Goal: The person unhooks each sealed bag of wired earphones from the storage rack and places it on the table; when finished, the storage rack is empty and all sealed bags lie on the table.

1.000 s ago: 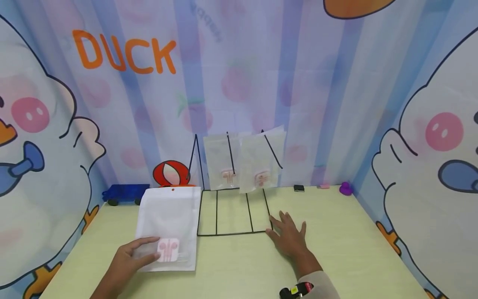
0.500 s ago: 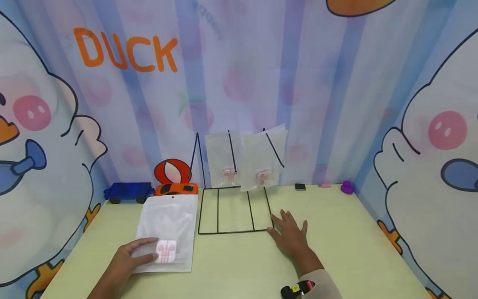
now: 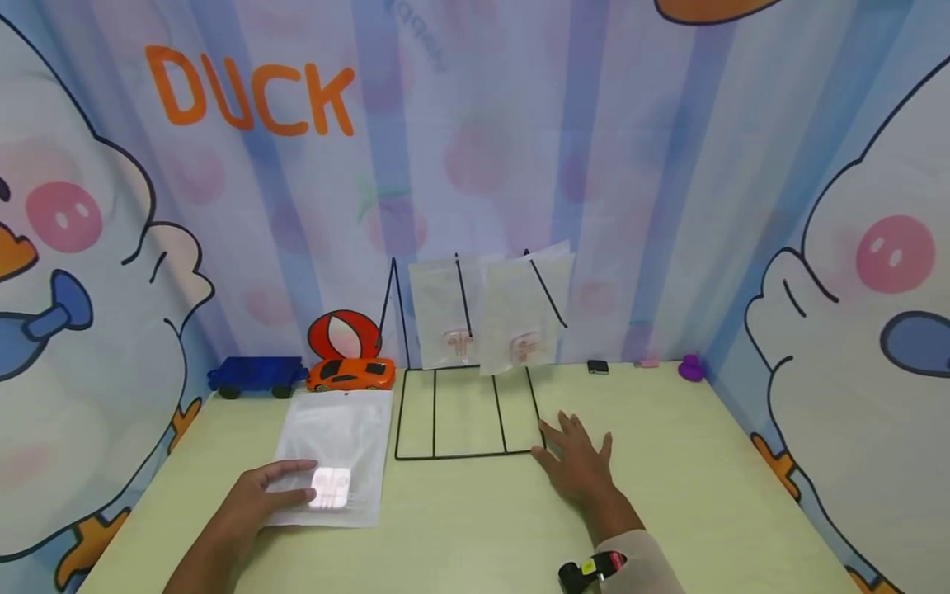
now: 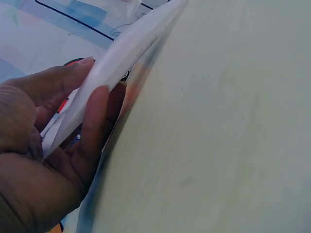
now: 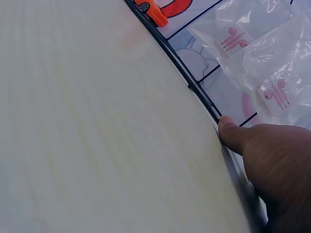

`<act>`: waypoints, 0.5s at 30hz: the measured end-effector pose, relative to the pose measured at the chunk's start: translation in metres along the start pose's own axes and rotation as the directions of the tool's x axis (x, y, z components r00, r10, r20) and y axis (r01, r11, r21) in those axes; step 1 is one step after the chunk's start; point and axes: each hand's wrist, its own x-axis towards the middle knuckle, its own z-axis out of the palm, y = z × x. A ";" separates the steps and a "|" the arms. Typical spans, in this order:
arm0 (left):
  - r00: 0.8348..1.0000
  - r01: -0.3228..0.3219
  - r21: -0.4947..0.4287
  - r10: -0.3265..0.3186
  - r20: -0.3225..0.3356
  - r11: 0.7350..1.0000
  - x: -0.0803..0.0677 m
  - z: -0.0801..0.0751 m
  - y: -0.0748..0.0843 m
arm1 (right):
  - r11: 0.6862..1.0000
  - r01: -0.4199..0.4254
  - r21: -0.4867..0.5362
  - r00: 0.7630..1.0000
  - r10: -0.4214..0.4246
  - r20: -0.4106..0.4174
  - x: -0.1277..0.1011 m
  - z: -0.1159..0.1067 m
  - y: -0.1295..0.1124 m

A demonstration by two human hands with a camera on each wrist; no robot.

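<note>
My left hand (image 3: 256,499) grips the lower left of a white zip pouch (image 3: 349,425) with a small square earphone case (image 3: 330,487) showing through it. In the left wrist view, the thumb and fingers lie on opposite faces of the tilted pouch (image 4: 116,60). A black wire display rack (image 3: 453,455) stands in the middle with angled prongs. Two more pouches hang there, one on the middle prong (image 3: 438,309) and one on the right (image 3: 519,309), each with pink earphones. My right hand (image 3: 579,466) has its fingers spread, the tips at the rack base's front right corner.
Along the back sit a blue toy vehicle (image 3: 257,377) and an orange toy car (image 3: 352,374), left of the rack. Farther right are a small black block (image 3: 597,366), a pink block (image 3: 648,363) and a purple toy duck (image 3: 691,369). A printed curtain (image 3: 490,124) closes the back.
The pouch in my left hand has tipped and shifted slightly left, its top lower in view, uncovering the orange car. My right hand keeps its place at the rack. The view has shifted slightly.
</note>
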 end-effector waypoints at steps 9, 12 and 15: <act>0.999 0.021 0.053 -0.023 0.036 0.998 -0.003 -0.001 -0.002 | 1.000 0.002 -0.013 1.000 -0.002 0.008 -0.002 0.003 0.003; 0.999 0.009 0.049 -0.011 0.044 0.999 -0.003 -0.001 0.001 | 1.000 0.009 -0.009 1.000 -0.009 -0.001 0.001 0.001 0.002; 0.999 0.008 0.039 -0.010 0.048 0.999 -0.001 0.001 0.001 | 1.000 0.006 -0.005 1.000 -0.006 -0.002 -0.001 0.000 0.003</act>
